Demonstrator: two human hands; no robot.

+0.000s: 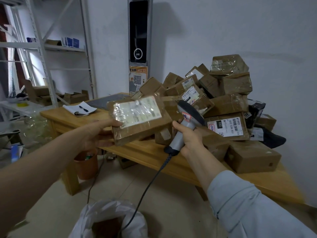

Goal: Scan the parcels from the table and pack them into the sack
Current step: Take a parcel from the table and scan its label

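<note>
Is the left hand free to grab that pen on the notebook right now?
Probably not yet: the left hand grips a parcel, so its fingers are taken. The pen lies uncovered on the notebook with nothing in between, so it looks reachable once the parcel is put down.

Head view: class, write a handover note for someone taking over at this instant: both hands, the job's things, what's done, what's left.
Left hand grips a flat parcel, label up.
Right hand grips the scanner, head near that label.
Pile of parcels on the table; sack open on the floor below, something brown inside.
Done: little, apparently.
Left: scan this parcel, sack it, then the pile.
</note>
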